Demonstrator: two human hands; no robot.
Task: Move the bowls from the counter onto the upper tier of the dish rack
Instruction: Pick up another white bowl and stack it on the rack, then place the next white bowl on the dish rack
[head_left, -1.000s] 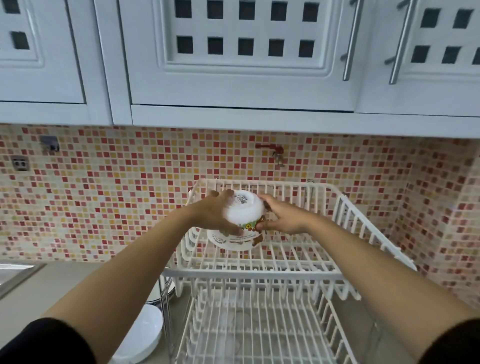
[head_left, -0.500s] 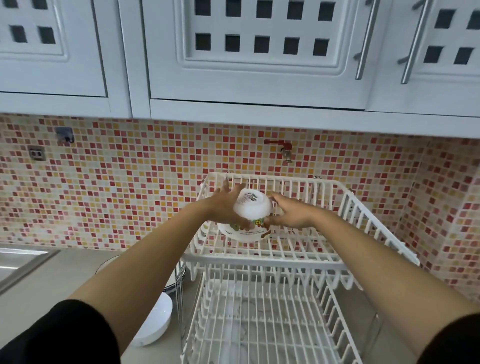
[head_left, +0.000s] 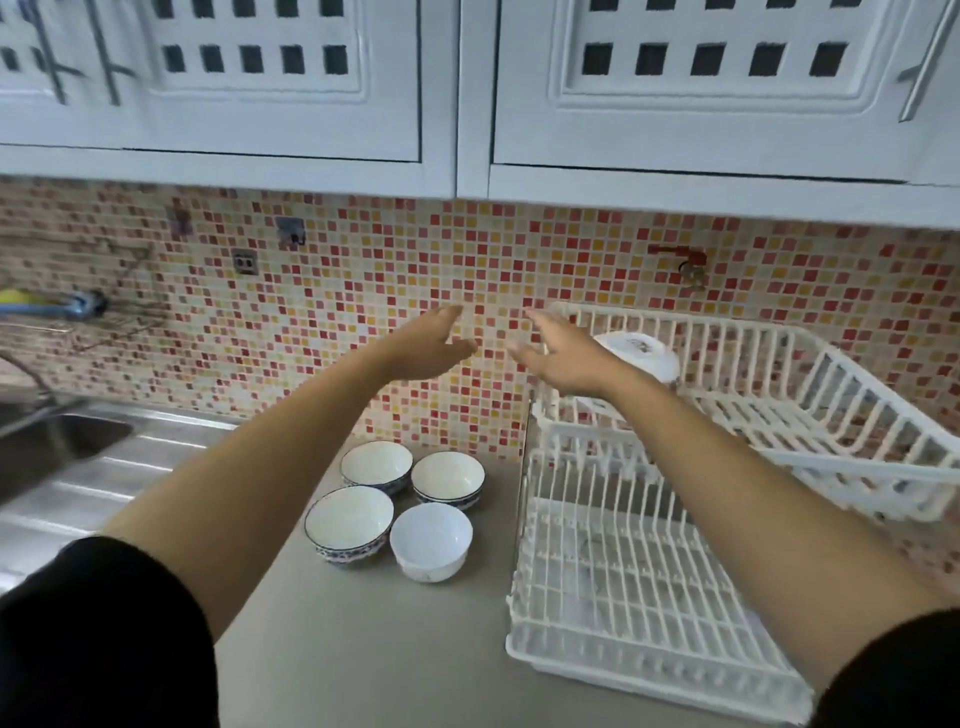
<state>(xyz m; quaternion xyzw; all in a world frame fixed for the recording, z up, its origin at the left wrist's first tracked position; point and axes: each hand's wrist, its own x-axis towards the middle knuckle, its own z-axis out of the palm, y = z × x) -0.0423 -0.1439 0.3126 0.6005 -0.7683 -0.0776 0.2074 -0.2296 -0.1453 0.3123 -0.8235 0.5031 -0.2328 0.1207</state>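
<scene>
- Head view: both arms are seen stretched forward over the grey worktop (head_left: 374, 644), in front of the mosaic-tiled wall (head_left: 332, 332).
- The left hand (head_left: 428, 347) is held with fingers spread wide and nothing in it; it is raised in the air, apart from every bowl.
- The right hand (head_left: 563, 353) is likewise spread wide and empty, just beside the left end of the rack's upper tier (head_left: 810, 415).
- One white bowl (head_left: 647, 356) is seen upside down on the upper tier, near its back left corner, partly hidden behind the right hand.
- Four bowls are seen upright on the worktop, clustered just left of the white dish rack (head_left: 623, 597): two blue-patterned bowls at the back (head_left: 376, 466) (head_left: 448, 479), a larger blue-rimmed bowl (head_left: 348, 524) at front left, and a plain white bowl (head_left: 431, 540) at front right.
- The lower tier of the rack is seen holding no bowls.
- A steel sink (head_left: 62, 441) is seen at far left, blurred.
</scene>
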